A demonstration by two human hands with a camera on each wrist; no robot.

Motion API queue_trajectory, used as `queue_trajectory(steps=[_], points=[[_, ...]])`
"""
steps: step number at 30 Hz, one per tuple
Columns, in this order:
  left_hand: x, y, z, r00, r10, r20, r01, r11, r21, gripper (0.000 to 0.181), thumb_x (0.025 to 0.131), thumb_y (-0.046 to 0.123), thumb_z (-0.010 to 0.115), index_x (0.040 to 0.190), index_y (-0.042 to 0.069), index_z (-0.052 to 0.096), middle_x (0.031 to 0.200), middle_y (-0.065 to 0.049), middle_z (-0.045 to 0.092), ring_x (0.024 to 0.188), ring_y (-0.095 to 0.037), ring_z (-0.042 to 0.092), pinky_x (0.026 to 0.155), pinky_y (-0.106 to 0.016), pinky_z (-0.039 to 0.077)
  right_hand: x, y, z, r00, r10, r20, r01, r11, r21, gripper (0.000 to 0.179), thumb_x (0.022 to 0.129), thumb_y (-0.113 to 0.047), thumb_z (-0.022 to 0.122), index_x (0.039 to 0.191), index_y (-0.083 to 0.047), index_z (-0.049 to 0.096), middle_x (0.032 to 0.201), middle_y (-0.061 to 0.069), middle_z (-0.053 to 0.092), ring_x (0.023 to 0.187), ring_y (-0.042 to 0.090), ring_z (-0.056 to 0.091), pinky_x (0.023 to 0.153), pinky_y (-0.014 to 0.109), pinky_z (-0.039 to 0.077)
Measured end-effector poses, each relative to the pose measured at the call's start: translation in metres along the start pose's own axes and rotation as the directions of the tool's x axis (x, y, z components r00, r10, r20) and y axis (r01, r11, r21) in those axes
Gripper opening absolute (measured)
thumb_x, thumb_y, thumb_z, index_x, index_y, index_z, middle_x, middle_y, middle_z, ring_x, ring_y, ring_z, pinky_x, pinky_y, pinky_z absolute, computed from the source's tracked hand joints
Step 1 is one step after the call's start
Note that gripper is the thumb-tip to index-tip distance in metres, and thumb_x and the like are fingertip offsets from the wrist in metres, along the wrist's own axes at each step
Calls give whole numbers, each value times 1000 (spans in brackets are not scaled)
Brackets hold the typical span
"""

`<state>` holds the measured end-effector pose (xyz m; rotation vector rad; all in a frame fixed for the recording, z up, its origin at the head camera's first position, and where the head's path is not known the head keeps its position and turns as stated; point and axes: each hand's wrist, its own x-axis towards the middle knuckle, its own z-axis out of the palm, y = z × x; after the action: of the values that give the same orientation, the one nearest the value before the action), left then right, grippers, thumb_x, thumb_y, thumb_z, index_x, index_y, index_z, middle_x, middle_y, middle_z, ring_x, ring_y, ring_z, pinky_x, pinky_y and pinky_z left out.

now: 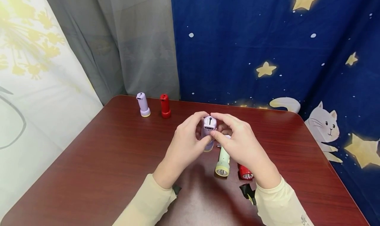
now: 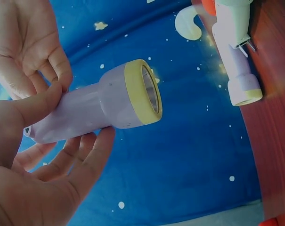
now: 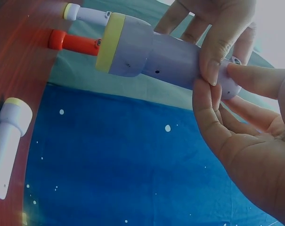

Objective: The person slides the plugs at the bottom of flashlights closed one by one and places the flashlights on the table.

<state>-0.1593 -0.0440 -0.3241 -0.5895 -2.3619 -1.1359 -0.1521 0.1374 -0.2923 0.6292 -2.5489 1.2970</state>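
A lilac flashlight (image 1: 209,123) with a yellow rim is held between both hands above the table, lens end down. My left hand (image 1: 186,141) grips its body, thumb on one side and fingers on the other, as the left wrist view of the flashlight (image 2: 85,110) shows. At the tail end, my right hand (image 1: 238,138) pinches it between thumb and fingers. Below the right hand lie a pale green flashlight (image 1: 223,161) and a red flashlight (image 1: 246,172), partly covered by the hand and forearm. Metal prongs (image 2: 246,46) stick out of the green one's tail.
Near the far left edge of the brown table (image 1: 118,153) stand another lilac flashlight (image 1: 143,105) and a red one (image 1: 165,106). A further lilac flashlight (image 2: 236,70) lies beside the green one. Behind the table hang grey and star-patterned blue curtains (image 1: 225,54).
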Motion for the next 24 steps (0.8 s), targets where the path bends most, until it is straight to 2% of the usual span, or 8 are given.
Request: queue_trajectory(steps=[8,12,15,18,20,24], points=[[5,-5,3,999,-4,35,4,1000,5,50,86,8,86,131,12,63,105,-5,70,84,-16,65,73,-27,60,1,1,-1,998,50,40,-50,999,0,48,96,-6,76,143,-6,64,108,13,75,94,20,75,87,36,66],[17,-17,7,996,-43,77,43,999,10,50,86,12,88,130,13,63,101,-6,69,84,-20,65,72,-29,57,5,7,-3,987,126,102,-120,990,-69,54,99,-10,73,151,-4,57,124,17,74,102,24,77,90,39,66],[32,-37,14,988,-114,107,113,993,18,52,87,15,89,131,14,61,105,-7,71,88,-25,66,75,-33,58,9,17,0,970,183,162,-144,963,-227,56,100,-13,71,152,1,54,139,22,67,114,32,74,99,47,63],[51,-63,24,972,-202,119,198,979,38,52,88,17,88,132,15,59,111,-8,71,93,-27,67,79,-38,60,13,31,7,939,242,244,-135,913,-385,54,99,-14,71,148,4,56,144,26,64,126,40,67,109,54,56],[63,-82,31,962,-254,103,249,967,55,53,89,18,88,132,17,57,113,-8,71,96,-27,68,84,-42,62,13,40,13,916,275,290,-118,880,-460,49,98,-15,74,140,5,62,138,26,67,126,41,66,110,55,54],[85,-119,47,943,-327,63,323,944,68,54,90,18,86,134,17,55,118,-10,70,103,-27,69,94,-48,63,8,55,25,884,329,332,-117,842,-526,33,93,-15,79,119,3,71,111,18,73,102,31,71,95,47,60]])
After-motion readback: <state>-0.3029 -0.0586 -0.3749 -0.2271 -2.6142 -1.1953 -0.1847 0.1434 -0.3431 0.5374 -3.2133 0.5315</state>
